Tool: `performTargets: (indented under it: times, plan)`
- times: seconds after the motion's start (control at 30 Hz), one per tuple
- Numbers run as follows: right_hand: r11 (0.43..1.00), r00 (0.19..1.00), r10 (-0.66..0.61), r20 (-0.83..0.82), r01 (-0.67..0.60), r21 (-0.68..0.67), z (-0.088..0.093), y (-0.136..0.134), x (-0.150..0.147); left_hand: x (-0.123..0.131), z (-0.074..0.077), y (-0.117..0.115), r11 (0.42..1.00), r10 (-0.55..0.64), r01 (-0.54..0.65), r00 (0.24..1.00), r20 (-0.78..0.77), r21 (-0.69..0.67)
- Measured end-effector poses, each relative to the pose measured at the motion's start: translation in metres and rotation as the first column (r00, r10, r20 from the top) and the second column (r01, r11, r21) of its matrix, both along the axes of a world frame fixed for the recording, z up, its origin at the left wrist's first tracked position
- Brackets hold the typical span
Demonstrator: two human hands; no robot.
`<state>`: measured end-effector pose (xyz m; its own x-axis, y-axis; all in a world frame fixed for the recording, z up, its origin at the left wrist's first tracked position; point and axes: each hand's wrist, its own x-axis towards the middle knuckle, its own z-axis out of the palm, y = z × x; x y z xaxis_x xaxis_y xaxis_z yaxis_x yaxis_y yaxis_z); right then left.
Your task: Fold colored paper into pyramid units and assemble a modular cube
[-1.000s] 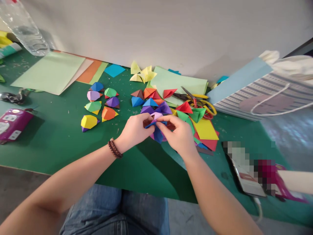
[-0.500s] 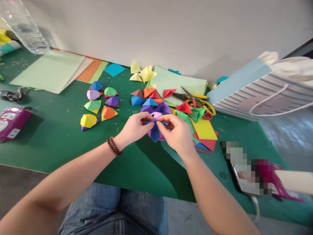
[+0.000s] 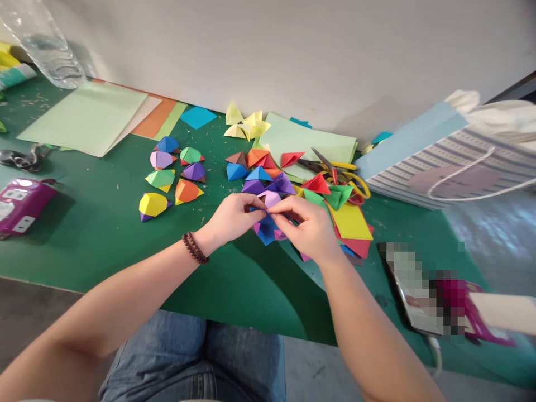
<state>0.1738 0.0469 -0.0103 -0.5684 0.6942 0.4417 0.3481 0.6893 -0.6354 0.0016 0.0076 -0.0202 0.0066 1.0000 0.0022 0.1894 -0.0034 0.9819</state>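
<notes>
Over the green table (image 3: 104, 223), my left hand (image 3: 229, 219) and my right hand (image 3: 310, 229) meet at the middle. Both pinch one folded paper piece (image 3: 266, 230), blue with pink showing beneath. A dark bead bracelet (image 3: 192, 248) circles my left wrist. Just beyond my fingers lies a heap of folded paper triangles (image 3: 268, 170) in purple, blue, orange, red and green. Further left sit several finished two-colour paper shapes (image 3: 171, 178).
Yellow-handled scissors (image 3: 339, 170) lie on light green sheets right of the heap. Flat coloured paper sheets (image 3: 87, 114) and a clear plastic bottle (image 3: 39, 42) are at the far left. A striped paper bag (image 3: 452, 162) lies right, a purple device (image 3: 20, 204) left.
My hands stayed together on the blue piece, and my fingers shifted on it, pressing it slightly lower toward the table. The view drifted a little.
</notes>
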Motion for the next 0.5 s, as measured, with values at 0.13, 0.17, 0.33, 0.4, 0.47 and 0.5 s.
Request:
performTargets:
  times: [0.13, 0.17, 0.33, 0.4, 0.47, 0.5]
  plan:
    - [0.986, 0.992, 0.090, 0.092, -0.102, 0.134, 0.0061, -0.0004, 0.0042, 0.0027, 0.0014, -0.0001, 0.994, -0.022, 0.036, 0.991, 0.136, -0.104]
    - [0.981, 0.988, 0.101, 0.121, -0.119, 0.153, 0.0068, -0.0006, 0.0051, 0.0034, 0.0023, -0.0001, 0.989, -0.024, 0.050, 0.983, 0.184, -0.140]
    - [0.969, 0.974, 0.067, 0.216, -0.115, 0.219, 0.0072, -0.0013, 0.0072, 0.0039, 0.0078, 0.0004, 0.953, 0.003, 0.113, 0.925, 0.381, -0.282]
    - [0.966, 0.974, 0.053, 0.219, -0.105, 0.234, 0.0065, -0.0013, 0.0071, 0.0035, 0.0085, 0.0006, 0.953, 0.016, 0.109, 0.914, 0.406, -0.284]
    - [0.964, 0.979, 0.043, 0.199, -0.092, 0.249, 0.0056, -0.0013, 0.0066, 0.0032, 0.0082, 0.0006, 0.957, 0.015, 0.109, 0.906, 0.423, -0.268]
    - [0.963, 0.982, 0.038, 0.185, -0.085, 0.254, 0.0051, -0.0014, 0.0062, 0.0030, 0.0079, 0.0006, 0.958, 0.013, 0.112, 0.901, 0.433, -0.263]
